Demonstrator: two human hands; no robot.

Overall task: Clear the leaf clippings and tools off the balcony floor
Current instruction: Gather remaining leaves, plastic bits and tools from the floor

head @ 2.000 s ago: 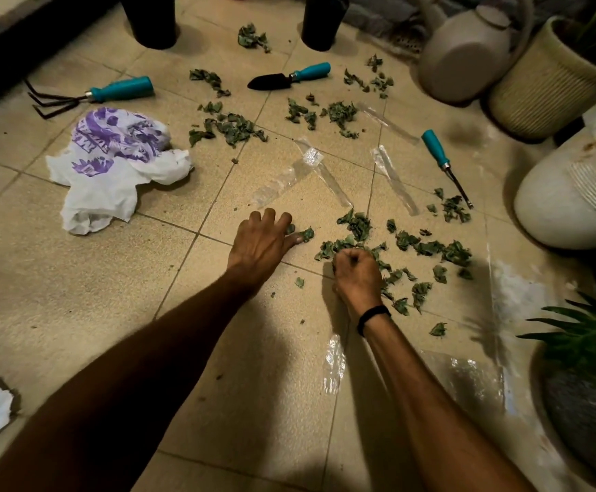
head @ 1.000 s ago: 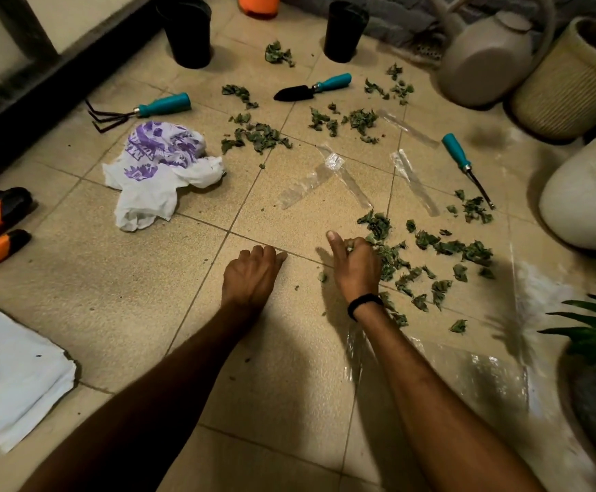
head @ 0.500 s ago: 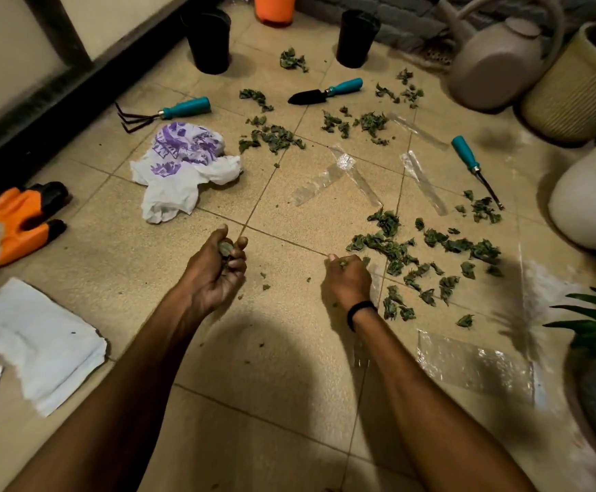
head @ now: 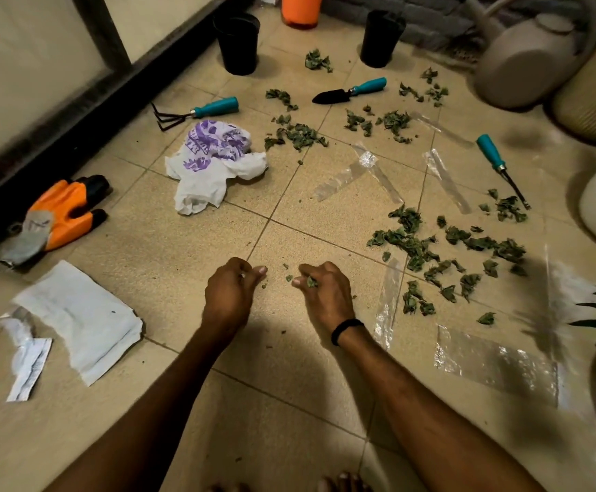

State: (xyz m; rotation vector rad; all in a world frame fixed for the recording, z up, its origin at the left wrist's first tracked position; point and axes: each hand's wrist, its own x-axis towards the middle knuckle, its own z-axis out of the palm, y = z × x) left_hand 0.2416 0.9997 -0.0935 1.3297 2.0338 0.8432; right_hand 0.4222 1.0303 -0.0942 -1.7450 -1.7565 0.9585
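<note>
Green leaf clippings (head: 445, 250) lie in patches on the tiled floor, the largest to the right of my hands, others (head: 298, 134) farther back. My right hand (head: 325, 291) has its fingers curled round a few clippings just above the tiles. My left hand (head: 230, 291) is curled too, close beside it; its contents are hidden. Three teal-handled tools lie on the floor: a hand rake (head: 197, 111) at the back left, a trowel (head: 351, 91) at the back, a narrow weeder (head: 499, 165) at the right.
A purple-printed white cloth (head: 213, 165) lies left of centre, orange gloves (head: 60, 216) and white papers (head: 83, 321) at the left. Black pots (head: 236, 39), an orange container (head: 300, 10), a watering can (head: 523, 62) and planters ring the back and right. Clear plastic strips (head: 495, 363) lie on the tiles.
Both hands have drawn back from the right-hand pile towards me with clippings picked up. The view has swung left, bringing the gloves and papers into sight.
</note>
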